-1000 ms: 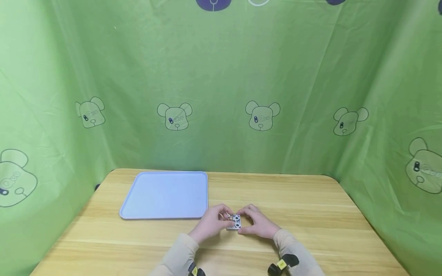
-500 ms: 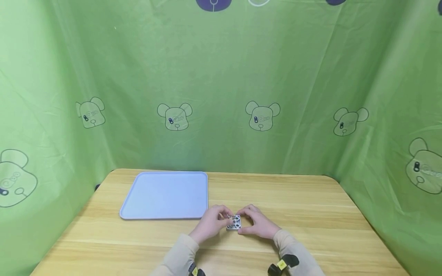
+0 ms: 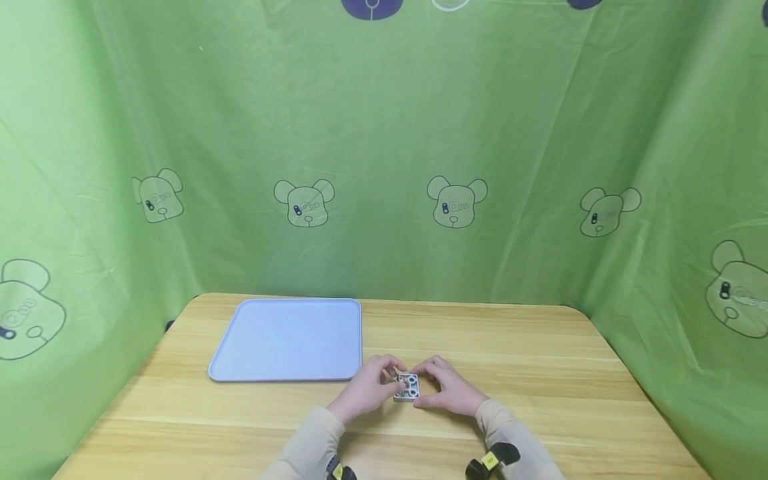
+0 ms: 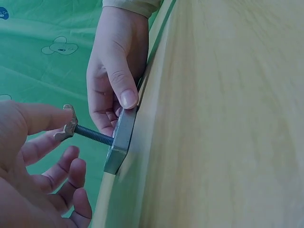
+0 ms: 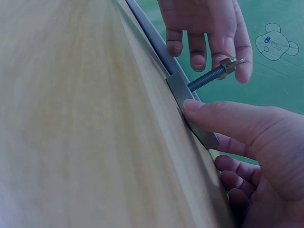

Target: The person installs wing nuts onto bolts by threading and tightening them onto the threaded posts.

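Note:
A small grey metal block [image 3: 415,385] with round openings lies flat on the table in front of me. My right hand [image 3: 447,388] grips its right side, thumb on the near edge and fingers at the far edge. Out of the block's upper face stands a threaded wing bolt [image 4: 92,134], upright from that face, with a length of thread showing. Thumb and finger of my left hand [image 3: 366,388] pinch its winged head [image 4: 69,124], while the other left fingers hang loosely curled. In the right wrist view the bolt's lower end is hidden inside the block [image 5: 179,89].
A pale blue rectangular tray [image 3: 288,340] lies at the back left of the wooden table [image 3: 510,347], just beyond my left hand. Green curtain [image 3: 384,133] with bear-head prints surrounds the table at the back and both sides.
The left thumb and finger have shifted slightly about the bolt's winged head. My right hand and the block stay in place.

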### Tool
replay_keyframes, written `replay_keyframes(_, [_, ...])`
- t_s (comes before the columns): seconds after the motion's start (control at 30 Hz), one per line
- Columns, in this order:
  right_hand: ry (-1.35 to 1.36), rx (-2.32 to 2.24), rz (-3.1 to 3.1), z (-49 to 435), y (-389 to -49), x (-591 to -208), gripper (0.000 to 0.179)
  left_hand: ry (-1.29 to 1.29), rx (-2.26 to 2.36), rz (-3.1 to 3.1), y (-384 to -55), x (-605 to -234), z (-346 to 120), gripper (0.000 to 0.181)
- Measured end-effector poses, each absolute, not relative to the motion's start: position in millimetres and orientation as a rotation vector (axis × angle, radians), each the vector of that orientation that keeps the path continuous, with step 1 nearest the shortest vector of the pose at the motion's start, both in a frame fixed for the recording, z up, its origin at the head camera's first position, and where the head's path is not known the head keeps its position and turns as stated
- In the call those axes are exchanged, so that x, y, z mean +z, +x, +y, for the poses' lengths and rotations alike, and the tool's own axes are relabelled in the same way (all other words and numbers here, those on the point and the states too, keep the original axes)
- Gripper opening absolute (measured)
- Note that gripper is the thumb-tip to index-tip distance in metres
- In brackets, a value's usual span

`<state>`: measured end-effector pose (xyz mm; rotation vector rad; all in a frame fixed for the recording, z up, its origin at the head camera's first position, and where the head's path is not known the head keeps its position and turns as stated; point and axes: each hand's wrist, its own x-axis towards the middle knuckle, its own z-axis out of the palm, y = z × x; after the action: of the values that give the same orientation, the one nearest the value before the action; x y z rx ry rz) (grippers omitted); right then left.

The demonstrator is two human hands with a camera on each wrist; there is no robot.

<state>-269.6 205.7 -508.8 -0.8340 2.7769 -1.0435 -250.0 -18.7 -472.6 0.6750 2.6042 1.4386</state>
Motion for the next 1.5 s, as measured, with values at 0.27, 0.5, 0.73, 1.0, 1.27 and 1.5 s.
replay_keyframes(0.27, [-0.838, -1.035, 2.777, 205.7, -270.6, -508.3, 0.057, 0.578, 1.585, 2.547, -251.3, -470.5, -21.1, 0.031])
replay_keyframes(0.5, [-0.849, -1.045, 2.776, 206.3, -271.5, -508.7, 0.055, 0.555, 1.517, 2.576, -251.2, -473.5, -21.5, 0.028])
replay_keyframes(0.73, [-0.864, -1.053, 2.768, 206.6, -271.3, -509.6, 0.054, 0.545, 1.518, 2.559, -249.9, -475.5, -20.7, 0.03])
replay_keyframes(1.0, [-0.859, -1.059, 2.777, 206.7, -271.7, -511.0, 0.055, 0.549, 1.534, 2.543, -249.4, -476.1, -19.7, 0.032])
replay_keyframes(1.27, [-0.867, -1.052, 2.778, 207.0, -270.8, -510.3, 0.054, 0.555, 1.517, 2.561, -249.4, -477.1, -18.1, 0.028])
replay_keyframes(1.5, [-0.853, -1.042, 2.795, 207.0, -271.1, -512.2, 0.055, 0.573, 1.494, 2.586, -249.4, -476.5, -17.4, 0.02])
